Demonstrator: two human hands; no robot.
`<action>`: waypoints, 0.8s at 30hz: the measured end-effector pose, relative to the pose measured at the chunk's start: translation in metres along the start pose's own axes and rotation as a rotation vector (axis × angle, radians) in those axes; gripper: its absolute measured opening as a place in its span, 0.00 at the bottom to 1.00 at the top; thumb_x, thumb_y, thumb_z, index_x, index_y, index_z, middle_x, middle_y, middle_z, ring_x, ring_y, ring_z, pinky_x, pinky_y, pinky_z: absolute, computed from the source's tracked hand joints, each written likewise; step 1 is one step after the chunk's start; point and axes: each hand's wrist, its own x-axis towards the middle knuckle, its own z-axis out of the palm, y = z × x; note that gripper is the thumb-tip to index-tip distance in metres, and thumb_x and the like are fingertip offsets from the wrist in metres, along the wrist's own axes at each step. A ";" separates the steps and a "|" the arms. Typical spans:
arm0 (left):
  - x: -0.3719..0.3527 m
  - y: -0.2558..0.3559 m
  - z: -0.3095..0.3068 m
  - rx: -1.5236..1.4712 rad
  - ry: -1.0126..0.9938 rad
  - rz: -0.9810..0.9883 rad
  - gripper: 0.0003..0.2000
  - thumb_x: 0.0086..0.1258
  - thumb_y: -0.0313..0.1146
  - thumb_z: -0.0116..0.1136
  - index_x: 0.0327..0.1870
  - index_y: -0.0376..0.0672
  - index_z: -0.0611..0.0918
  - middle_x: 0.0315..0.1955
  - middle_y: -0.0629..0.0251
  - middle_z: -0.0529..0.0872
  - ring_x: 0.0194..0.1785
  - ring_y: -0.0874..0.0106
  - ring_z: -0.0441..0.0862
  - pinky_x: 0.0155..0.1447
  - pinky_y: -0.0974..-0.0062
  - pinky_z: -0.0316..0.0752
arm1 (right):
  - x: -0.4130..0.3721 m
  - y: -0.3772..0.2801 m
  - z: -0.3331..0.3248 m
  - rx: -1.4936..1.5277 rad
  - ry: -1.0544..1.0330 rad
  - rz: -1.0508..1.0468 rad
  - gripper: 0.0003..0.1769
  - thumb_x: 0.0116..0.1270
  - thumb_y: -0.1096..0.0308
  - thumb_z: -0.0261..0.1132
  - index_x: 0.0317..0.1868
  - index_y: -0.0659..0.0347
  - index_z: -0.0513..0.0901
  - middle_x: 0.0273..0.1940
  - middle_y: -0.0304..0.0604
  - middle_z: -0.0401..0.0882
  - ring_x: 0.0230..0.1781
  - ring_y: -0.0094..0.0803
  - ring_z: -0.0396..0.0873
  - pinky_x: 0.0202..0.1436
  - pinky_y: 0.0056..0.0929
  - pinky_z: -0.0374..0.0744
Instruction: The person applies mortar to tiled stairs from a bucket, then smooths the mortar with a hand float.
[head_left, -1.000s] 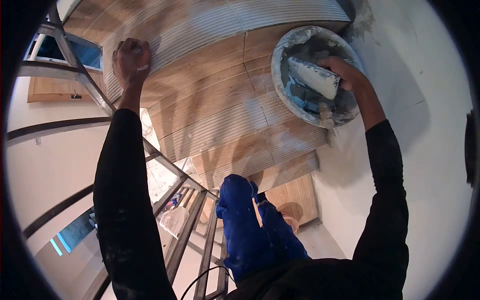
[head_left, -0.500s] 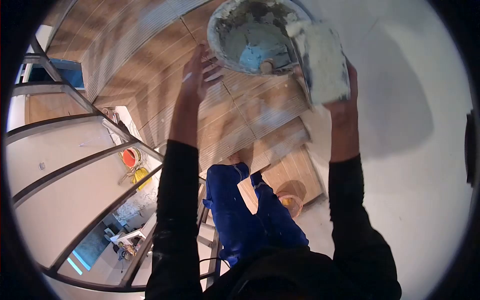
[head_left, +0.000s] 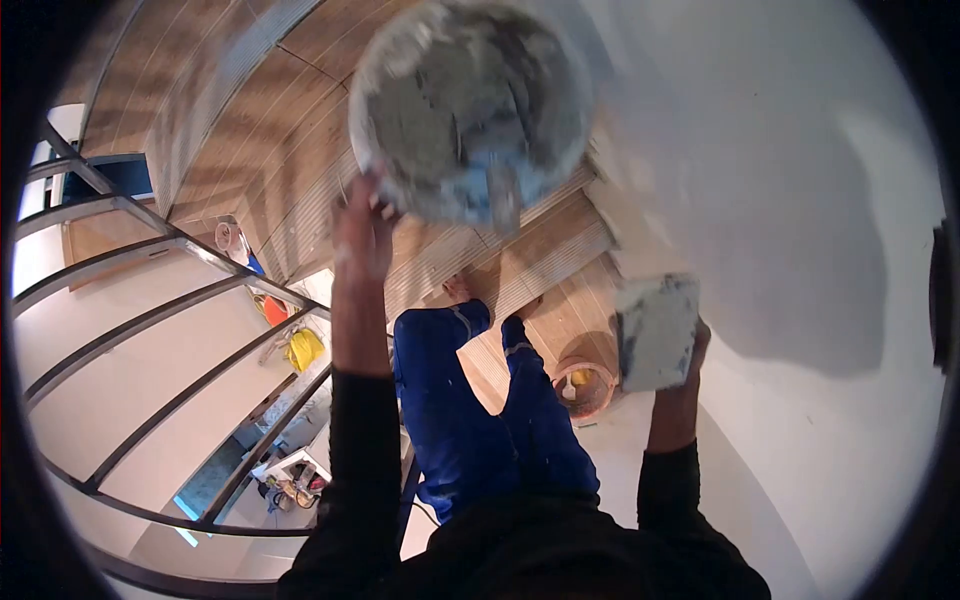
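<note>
A round bucket (head_left: 362, 120) with grey, wet-looking plaster (head_left: 430, 100) in it is at the top of the view. My left hand (head_left: 362, 225) is at its lower left rim, fingers curled against the edge and slightly blurred. Inside the bucket, a tool with a stubby handle (head_left: 503, 200) lies by the near rim, with a bluish patch around it. My right hand (head_left: 697, 355) grips a rectangular plastering trowel (head_left: 655, 335) from behind, beside the white wall. Pale plaster smears its face, with darker marks along the edges. Its handle is hidden.
Wood-look stairs (head_left: 290, 110) run below the bucket. A dark metal railing (head_left: 150, 330) stands on the left, with a lower floor beyond. A small pinkish bucket (head_left: 585, 390) with a brush sits by my legs (head_left: 490, 420). The white wall (head_left: 790, 430) rises on the right.
My right hand has brought the trowel down from beside the bucket, and less plaster shows on it. My left hand, earlier spread beside the bucket, is now at its rim. The bucket appears larger and nearer.
</note>
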 end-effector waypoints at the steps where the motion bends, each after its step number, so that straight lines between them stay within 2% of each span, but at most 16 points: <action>1: -0.022 -0.013 -0.009 0.039 0.011 -0.005 0.28 0.77 0.43 0.64 0.72 0.38 0.76 0.64 0.57 0.82 0.62 0.61 0.82 0.63 0.58 0.80 | -0.018 -0.001 -0.006 -0.098 0.046 -0.052 0.35 0.71 0.41 0.59 0.72 0.52 0.78 0.64 0.55 0.81 0.60 0.53 0.84 0.59 0.61 0.85; 3: -0.065 -0.041 -0.020 0.077 0.029 -0.021 0.24 0.74 0.33 0.65 0.70 0.36 0.78 0.60 0.58 0.86 0.58 0.65 0.85 0.61 0.62 0.82 | -0.024 -0.012 0.004 -0.191 0.081 -0.100 0.35 0.70 0.40 0.61 0.70 0.51 0.80 0.64 0.55 0.81 0.60 0.52 0.83 0.59 0.62 0.84; 4: -0.086 -0.055 -0.022 0.077 0.034 -0.036 0.26 0.71 0.26 0.68 0.70 0.33 0.79 0.58 0.59 0.88 0.57 0.68 0.87 0.60 0.65 0.84 | -0.025 -0.019 0.024 -0.076 -0.120 -0.083 0.34 0.69 0.40 0.61 0.68 0.51 0.81 0.64 0.55 0.80 0.60 0.50 0.82 0.59 0.61 0.83; 5: -0.104 -0.070 -0.018 0.073 0.051 -0.090 0.25 0.71 0.25 0.68 0.69 0.33 0.80 0.57 0.60 0.89 0.54 0.69 0.88 0.57 0.66 0.85 | -0.025 -0.025 0.037 0.039 -0.319 -0.068 0.33 0.69 0.40 0.62 0.66 0.51 0.83 0.64 0.55 0.79 0.61 0.48 0.82 0.58 0.61 0.83; 6: -0.118 -0.087 -0.015 0.067 0.068 -0.144 0.25 0.71 0.25 0.68 0.69 0.33 0.80 0.55 0.62 0.89 0.52 0.71 0.88 0.55 0.66 0.86 | -0.025 -0.028 0.041 0.044 -0.324 -0.067 0.33 0.69 0.40 0.62 0.66 0.51 0.83 0.64 0.55 0.79 0.61 0.48 0.82 0.58 0.61 0.83; 8: -0.132 -0.129 -0.021 0.104 0.082 -0.354 0.21 0.72 0.28 0.70 0.65 0.36 0.83 0.52 0.64 0.90 0.48 0.72 0.89 0.52 0.68 0.87 | -0.027 -0.030 0.042 0.001 -0.345 -0.037 0.33 0.68 0.40 0.62 0.64 0.53 0.83 0.64 0.54 0.78 0.57 0.47 0.83 0.55 0.56 0.85; 9: -0.136 -0.164 -0.031 0.073 0.079 -0.402 0.19 0.72 0.31 0.71 0.62 0.38 0.84 0.50 0.65 0.90 0.47 0.72 0.89 0.51 0.68 0.87 | -0.035 -0.023 0.030 0.002 -0.158 -0.043 0.34 0.68 0.40 0.62 0.65 0.55 0.83 0.64 0.55 0.78 0.56 0.48 0.84 0.53 0.56 0.86; 12: -0.143 -0.243 -0.033 0.018 0.069 -0.546 0.15 0.71 0.40 0.73 0.53 0.43 0.87 0.45 0.66 0.91 0.43 0.73 0.90 0.47 0.71 0.87 | -0.039 -0.004 -0.002 0.009 -0.039 -0.044 0.37 0.68 0.39 0.61 0.65 0.59 0.82 0.64 0.56 0.79 0.55 0.49 0.84 0.53 0.54 0.87; 14: -0.137 -0.301 -0.035 0.048 0.134 -0.631 0.16 0.71 0.42 0.73 0.54 0.44 0.87 0.40 0.69 0.90 0.31 0.78 0.84 0.34 0.75 0.80 | -0.041 0.018 -0.069 -0.023 -0.053 -0.009 0.38 0.68 0.38 0.60 0.66 0.60 0.81 0.65 0.56 0.79 0.56 0.50 0.84 0.54 0.54 0.87; 16: -0.130 -0.349 -0.029 0.000 0.129 -0.571 0.16 0.72 0.41 0.72 0.54 0.43 0.87 0.35 0.71 0.88 0.28 0.81 0.80 0.29 0.77 0.74 | -0.052 0.030 -0.096 -0.056 -0.070 0.020 0.40 0.68 0.37 0.60 0.67 0.61 0.81 0.65 0.56 0.79 0.56 0.50 0.84 0.56 0.53 0.87; 18: -0.118 -0.388 -0.026 0.061 0.128 -0.578 0.17 0.72 0.40 0.72 0.57 0.43 0.87 0.34 0.71 0.87 0.27 0.81 0.79 0.28 0.78 0.73 | -0.060 0.045 -0.093 -0.058 0.298 0.058 0.27 0.67 0.54 0.59 0.59 0.64 0.83 0.56 0.51 0.86 0.53 0.41 0.86 0.56 0.40 0.86; 19: -0.103 -0.407 -0.025 0.129 0.133 -0.568 0.19 0.72 0.40 0.71 0.60 0.43 0.86 0.32 0.72 0.87 0.27 0.82 0.78 0.28 0.78 0.73 | -0.055 0.037 -0.073 0.018 0.076 0.053 0.45 0.65 0.34 0.62 0.70 0.62 0.77 0.64 0.53 0.81 0.55 0.47 0.85 0.58 0.51 0.86; 20: -0.097 -0.434 -0.031 0.120 0.143 -0.540 0.19 0.72 0.40 0.71 0.60 0.43 0.86 0.32 0.72 0.87 0.27 0.82 0.78 0.28 0.78 0.73 | -0.056 0.025 -0.013 -0.045 0.232 0.071 0.47 0.64 0.33 0.62 0.70 0.63 0.77 0.62 0.52 0.83 0.54 0.47 0.85 0.58 0.51 0.87; 21: -0.094 -0.466 -0.043 -0.050 0.016 -0.229 0.21 0.72 0.40 0.71 0.63 0.43 0.85 0.31 0.72 0.87 0.28 0.81 0.79 0.30 0.77 0.74 | -0.048 0.020 0.030 -0.105 0.366 0.085 0.48 0.62 0.32 0.63 0.71 0.64 0.77 0.60 0.51 0.85 0.54 0.46 0.86 0.58 0.50 0.87; 22: -0.083 -0.485 -0.053 -0.200 -0.111 0.087 0.24 0.72 0.40 0.71 0.67 0.43 0.84 0.31 0.72 0.87 0.29 0.79 0.81 0.31 0.76 0.76 | -0.041 0.028 0.004 -0.098 0.335 0.103 0.48 0.62 0.32 0.63 0.70 0.64 0.77 0.58 0.51 0.86 0.53 0.46 0.86 0.57 0.50 0.87; 24: -0.056 -0.491 -0.062 0.398 -0.067 -0.383 0.30 0.71 0.42 0.73 0.73 0.44 0.80 0.33 0.70 0.88 0.30 0.78 0.81 0.34 0.76 0.77 | -0.042 0.044 -0.054 -0.083 0.276 0.147 0.47 0.60 0.33 0.64 0.68 0.64 0.78 0.56 0.51 0.87 0.51 0.47 0.87 0.56 0.49 0.88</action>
